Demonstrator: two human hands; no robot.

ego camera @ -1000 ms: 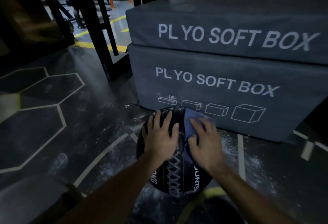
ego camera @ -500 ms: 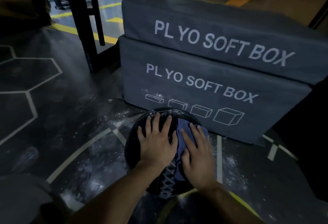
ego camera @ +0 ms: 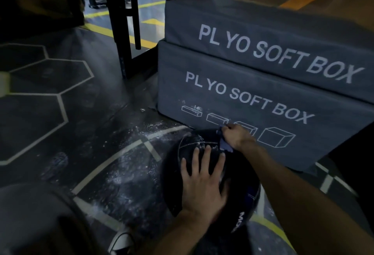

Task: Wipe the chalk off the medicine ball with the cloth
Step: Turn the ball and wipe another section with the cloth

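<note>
Dim gym floor (ego camera: pixel 60 129), dark rubber with pale hexagon lines and a curved stripe, chalk dust scattered near the ball. Two grey stacked plyo boxes (ego camera: pixel 263 84) lettered "PLYO SOFT BOX" sit behind it, black rack uprights (ego camera: pixel 123 22) further back left.

Medicine ball (ego camera: pixel 182 190), black, rests on the floor just in front of the lower box. White chalk smears show on its upper surface near the seam.

Left hand (ego camera: pixel 202 182) lies flat on top of the ball, fingers spread and straight, pressing it steady.

Right hand (ego camera: pixel 236 135) is at the far top edge of the ball, close to the box face, fingers curled round the bunched blue cloth (ego camera: pixel 223 143). Cloth hangs below the hand onto the ball.

Versus half a second ago: the right hand was flat on the cloth beside the left, both side by side on the ball. Now it has moved up and away toward the box, cloth gathered rather than spread. The hands are apart. The left hand sits much where it was. The camera has shifted, boxes now tilted more to the right.
</note>
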